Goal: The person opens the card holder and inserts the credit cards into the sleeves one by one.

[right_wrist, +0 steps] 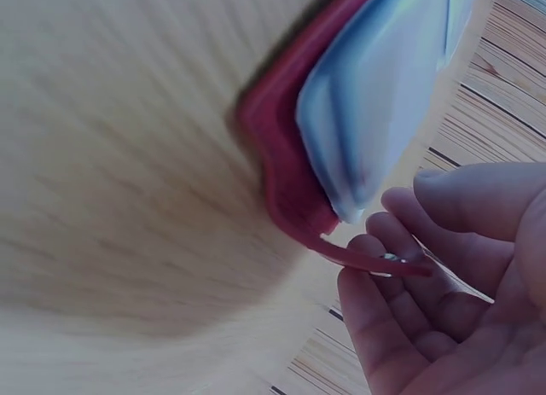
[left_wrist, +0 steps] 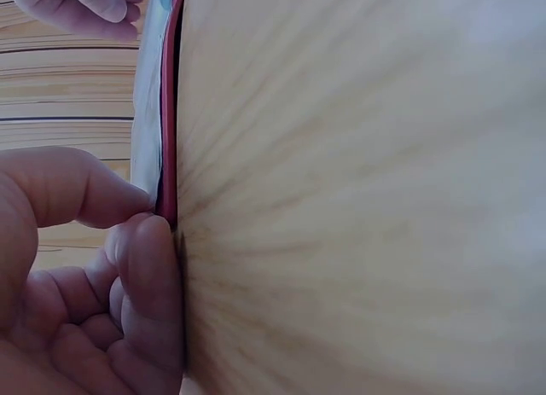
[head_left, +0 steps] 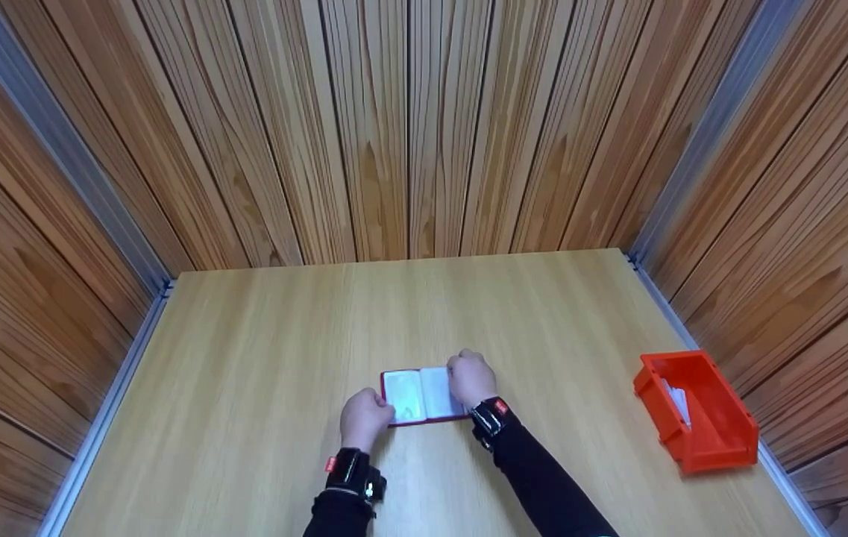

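One red book point(head_left: 407, 399) lies open on the table point(head_left: 282, 335), its corner pinched by the left hand point(head_left: 364, 419); the right hand point(head_left: 473, 379), thumb clear, touches the strap point(right_wrist: 354, 258) with loosely bent fingers and hides part of a page point(head_left: 435, 394). A hard tug could crease it. An orange bin point(head_left: 723, 418) of white paper point(head_left: 676, 403) sits well apart.

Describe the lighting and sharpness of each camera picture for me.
Head view: fairly even light, a pale sheen on the left page of the open booklet, a soft shadow beside the right forearm; left wrist view: tabletop smeared into soft streaks, paler toward the upper right; right wrist view: bluish sheen on the glossy sheets, blurred tabletop, soft shadow by the red cover.
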### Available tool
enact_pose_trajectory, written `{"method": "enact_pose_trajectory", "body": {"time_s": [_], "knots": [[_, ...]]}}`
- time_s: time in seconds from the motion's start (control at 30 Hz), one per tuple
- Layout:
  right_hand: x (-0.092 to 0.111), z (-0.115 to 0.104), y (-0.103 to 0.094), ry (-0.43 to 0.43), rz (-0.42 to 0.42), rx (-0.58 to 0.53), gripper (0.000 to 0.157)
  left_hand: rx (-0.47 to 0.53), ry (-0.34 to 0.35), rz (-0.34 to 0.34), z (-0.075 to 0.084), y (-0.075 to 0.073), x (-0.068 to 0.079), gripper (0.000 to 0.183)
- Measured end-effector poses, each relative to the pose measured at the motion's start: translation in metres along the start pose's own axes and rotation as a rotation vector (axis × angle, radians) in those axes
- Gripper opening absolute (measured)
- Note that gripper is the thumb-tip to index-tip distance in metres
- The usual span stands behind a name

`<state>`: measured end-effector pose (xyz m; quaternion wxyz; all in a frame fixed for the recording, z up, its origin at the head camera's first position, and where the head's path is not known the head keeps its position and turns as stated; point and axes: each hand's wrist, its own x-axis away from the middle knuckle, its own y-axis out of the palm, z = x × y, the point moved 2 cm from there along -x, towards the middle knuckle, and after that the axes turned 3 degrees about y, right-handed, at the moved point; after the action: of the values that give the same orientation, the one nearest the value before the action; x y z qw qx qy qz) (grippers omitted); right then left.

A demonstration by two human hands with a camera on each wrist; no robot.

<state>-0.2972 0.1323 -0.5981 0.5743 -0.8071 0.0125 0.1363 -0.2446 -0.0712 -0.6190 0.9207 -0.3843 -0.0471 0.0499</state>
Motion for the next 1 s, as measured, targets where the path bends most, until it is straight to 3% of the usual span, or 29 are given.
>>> {"method": "enact_pose_trajectory", "body": {"time_s": [0.43,1.0], "knots": [[0.002,0.0009,0.0059,-0.03,-0.015,0.057,0.009,0.0,-0.013,-0.009,-0.0004,0.0007,-0.0005,0.01],[0.0089,-0.0027,0.0059,-0.075,0.026,0.112,0.007,-0.005,-0.001,-0.004,0.0007,-0.0003,0.0004,0.01]]}}
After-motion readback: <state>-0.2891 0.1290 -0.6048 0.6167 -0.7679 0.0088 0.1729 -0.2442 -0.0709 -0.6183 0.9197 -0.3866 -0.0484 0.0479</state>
